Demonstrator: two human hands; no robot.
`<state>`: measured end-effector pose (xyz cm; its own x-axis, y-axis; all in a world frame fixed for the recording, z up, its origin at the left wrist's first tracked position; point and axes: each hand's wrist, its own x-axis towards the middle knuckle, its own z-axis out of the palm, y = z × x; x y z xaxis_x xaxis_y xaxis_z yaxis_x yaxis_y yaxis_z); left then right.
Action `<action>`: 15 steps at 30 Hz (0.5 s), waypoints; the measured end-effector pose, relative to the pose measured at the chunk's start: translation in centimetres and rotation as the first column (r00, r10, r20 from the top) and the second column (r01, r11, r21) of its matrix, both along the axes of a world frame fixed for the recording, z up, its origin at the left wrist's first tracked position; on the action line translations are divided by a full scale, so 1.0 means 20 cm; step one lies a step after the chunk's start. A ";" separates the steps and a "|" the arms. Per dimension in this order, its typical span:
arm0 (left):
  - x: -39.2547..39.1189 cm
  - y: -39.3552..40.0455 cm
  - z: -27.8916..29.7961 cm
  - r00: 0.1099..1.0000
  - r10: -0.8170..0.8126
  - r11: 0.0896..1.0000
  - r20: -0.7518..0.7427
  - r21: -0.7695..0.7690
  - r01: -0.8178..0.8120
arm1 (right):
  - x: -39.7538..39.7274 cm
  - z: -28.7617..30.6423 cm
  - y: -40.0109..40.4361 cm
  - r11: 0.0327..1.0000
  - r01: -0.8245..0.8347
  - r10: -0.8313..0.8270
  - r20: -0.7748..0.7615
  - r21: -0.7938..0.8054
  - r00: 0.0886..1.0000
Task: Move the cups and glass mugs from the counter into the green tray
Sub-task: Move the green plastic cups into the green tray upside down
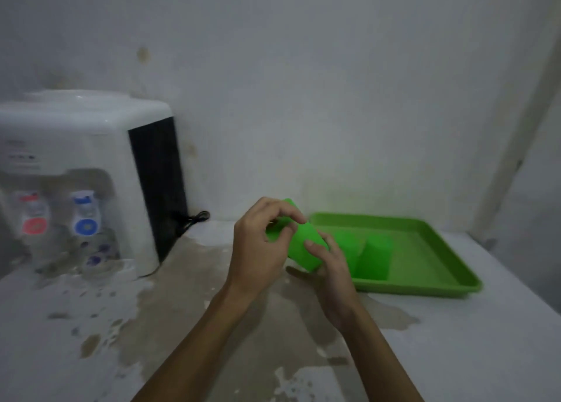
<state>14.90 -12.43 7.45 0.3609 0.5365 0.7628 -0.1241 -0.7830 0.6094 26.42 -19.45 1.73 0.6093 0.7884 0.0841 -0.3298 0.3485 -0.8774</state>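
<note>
Head view, hands (pixel 261 250) gripping green cup (pixel 300 247), labels unreadable

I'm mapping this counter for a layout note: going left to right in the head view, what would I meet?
White water dispenser → black power cord → left hand → right hand → green plastic tray.

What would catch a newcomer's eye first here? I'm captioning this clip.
The bright green plastic cup, held tilted between the left hand and right hand at centre. Right of it lies the green plastic tray with two green cups inside; the white water dispenser stands far left.
</note>
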 end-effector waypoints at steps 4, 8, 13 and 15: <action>0.25 -0.12 -0.01 0.989 -0.142 0.987 0.034 -0.069 0.144 | 0.21 0.03 -0.18 0.981 0.194 -0.194 -0.043 0.014 0.980; 0.44 -0.22 -0.04 0.958 -0.287 0.940 0.025 -0.185 0.287 | 0.41 0.02 -0.34 0.872 0.490 -0.488 -0.067 0.004 0.870; 0.59 -0.20 -0.12 0.938 -0.337 0.938 -0.085 -0.116 0.326 | 0.59 0.04 -0.48 0.753 0.658 -0.658 0.005 0.023 0.753; 0.63 -0.16 -0.17 0.950 -0.290 0.957 -0.120 -0.061 0.284 | 0.65 0.04 -0.49 0.705 0.709 -0.707 0.079 -0.003 0.703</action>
